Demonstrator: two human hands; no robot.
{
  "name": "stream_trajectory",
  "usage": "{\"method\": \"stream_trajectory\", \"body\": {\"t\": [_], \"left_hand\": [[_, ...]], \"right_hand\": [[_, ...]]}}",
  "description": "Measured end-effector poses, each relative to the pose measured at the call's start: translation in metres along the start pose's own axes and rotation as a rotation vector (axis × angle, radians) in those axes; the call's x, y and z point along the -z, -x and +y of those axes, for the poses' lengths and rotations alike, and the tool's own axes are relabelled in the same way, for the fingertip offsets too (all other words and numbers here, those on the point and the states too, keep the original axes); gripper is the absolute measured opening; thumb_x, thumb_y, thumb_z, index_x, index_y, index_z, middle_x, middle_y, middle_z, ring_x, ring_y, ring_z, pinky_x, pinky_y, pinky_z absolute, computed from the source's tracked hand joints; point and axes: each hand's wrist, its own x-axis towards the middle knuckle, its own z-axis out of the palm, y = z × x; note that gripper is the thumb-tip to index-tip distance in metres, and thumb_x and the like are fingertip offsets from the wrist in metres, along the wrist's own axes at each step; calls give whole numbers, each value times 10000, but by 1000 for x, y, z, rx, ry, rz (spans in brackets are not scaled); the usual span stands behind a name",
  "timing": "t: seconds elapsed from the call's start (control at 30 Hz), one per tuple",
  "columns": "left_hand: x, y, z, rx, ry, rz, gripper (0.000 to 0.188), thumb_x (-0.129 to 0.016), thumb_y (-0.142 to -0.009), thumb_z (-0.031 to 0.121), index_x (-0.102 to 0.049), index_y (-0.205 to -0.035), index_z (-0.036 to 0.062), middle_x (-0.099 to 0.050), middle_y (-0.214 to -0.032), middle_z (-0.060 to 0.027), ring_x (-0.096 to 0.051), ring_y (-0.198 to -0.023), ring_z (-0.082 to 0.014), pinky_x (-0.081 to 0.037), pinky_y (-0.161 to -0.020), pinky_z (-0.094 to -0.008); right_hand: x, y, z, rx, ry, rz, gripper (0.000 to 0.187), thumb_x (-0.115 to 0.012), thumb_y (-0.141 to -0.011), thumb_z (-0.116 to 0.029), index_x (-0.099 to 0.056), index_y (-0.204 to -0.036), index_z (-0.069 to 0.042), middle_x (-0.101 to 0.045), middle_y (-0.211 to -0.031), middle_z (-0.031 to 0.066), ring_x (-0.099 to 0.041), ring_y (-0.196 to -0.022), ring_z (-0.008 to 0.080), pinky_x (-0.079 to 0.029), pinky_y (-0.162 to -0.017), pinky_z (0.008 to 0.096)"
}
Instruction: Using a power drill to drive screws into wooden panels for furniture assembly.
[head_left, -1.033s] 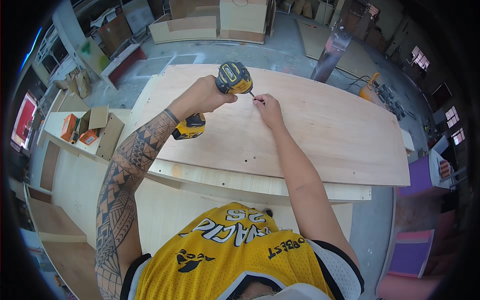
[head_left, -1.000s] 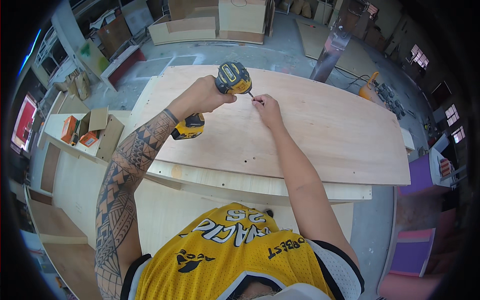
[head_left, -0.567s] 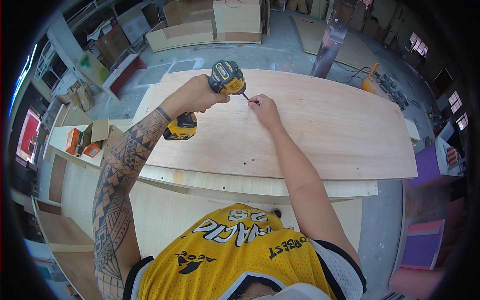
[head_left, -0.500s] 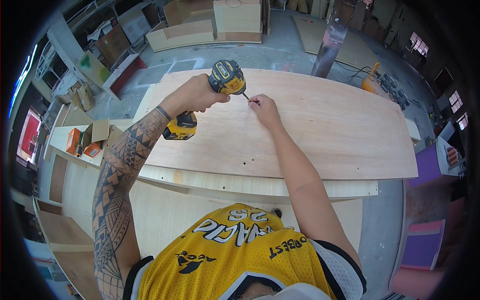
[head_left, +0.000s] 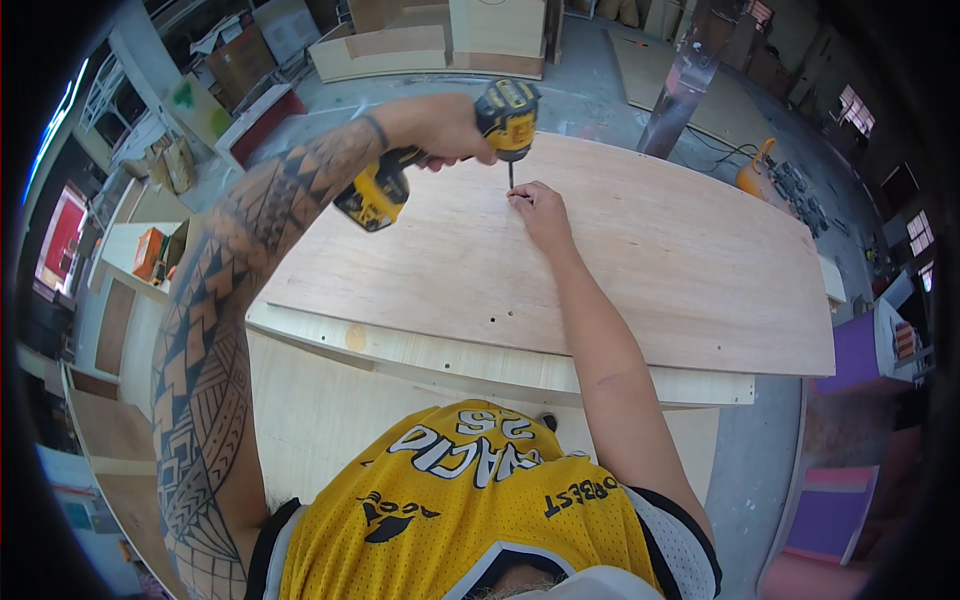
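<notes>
My left hand (head_left: 445, 128) is wrapped round the handle of a yellow and black cordless impact driver (head_left: 510, 118). The tool is raised over a large pale plywood panel (head_left: 660, 260), with its battery to the lower left. Its thin bit (head_left: 511, 177) points down, nearly upright, at the fingertips of my right hand (head_left: 543, 215). That hand is closed in a pinch close to the panel's surface, near its far edge. Whatever sits between the fingertips at the bit's end is too small to make out. A few small dark holes show in the panel's near part.
Under the panel lies a lighter board (head_left: 400, 350) with holes along its edge. An orange box (head_left: 150, 252) stands on a wooden surface at the left. Beyond are wooden cabinets (head_left: 385, 55), a metal post (head_left: 690, 85) and a yellow-orange machine (head_left: 757, 172) with a cable.
The impact driver has swung up and to the right with my left hand, so its bit goes from slanted to nearly upright. My right hand keeps its pinch at almost the same spot.
</notes>
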Motion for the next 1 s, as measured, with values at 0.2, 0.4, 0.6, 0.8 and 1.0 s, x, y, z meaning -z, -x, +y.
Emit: {"method": "stream_trajectory", "body": {"t": [0.2, 0.4, 0.6, 0.8, 1.0], "left_hand": [[11, -8, 15, 13, -54, -16, 388, -766, -858, 364, -732, -979, -3, -624, -663, -42, -625, -531, -155, -526, -489, -326], [16, -9, 20, 12, -111, -31, 370, -759, -869, 376, -681, -872, 14, -627, -701, -54, -632, -558, -171, -549, -512, -335], [15, -13, 18, 36, -91, -50, 376, -761, -876, 384, -677, -885, 18, -620, -700, -52, -628, -563, -172, -549, -521, -336], [15, -16, 18, 43, -103, -64, 370, -757, -872, 384, -675, -889, 25, -615, -696, -42, -611, -559, -166, -543, -529, -337], [15, -18, 16, 47, -82, -76, 358, -753, -846, 402, -673, -854, 53, -598, -667, -23, -605, -535, -154, -529, -519, -325]], "right_hand": [[-1, -2, -2, 15, 21, 4, 161, -720, -929, -136, -781, -1026, -23, -743, -1037, 156, -709, -950, 323, -540, -856, 402], [3, -2, -8, -32, 20, -15, 176, -705, -951, -162, -784, -1046, -36, -748, -1049, 139, -712, -948, 304, -540, -853, 396], [5, -3, -7, -43, 48, -21, 183, -708, -952, -181, -781, -1054, -48, -752, -1051, 132, -714, -941, 299, -545, -846, 399], [8, -2, -5, -45, 70, 0, 184, -712, -949, -184, -774, -1056, -48, -754, -1049, 135, -717, -931, 295, -548, -846, 398], [9, -3, -1, -52, 57, -16, 179, -708, -946, -158, -771, -1066, -41, -747, -1053, 133, -715, -928, 284, -547, -845, 385]]}}
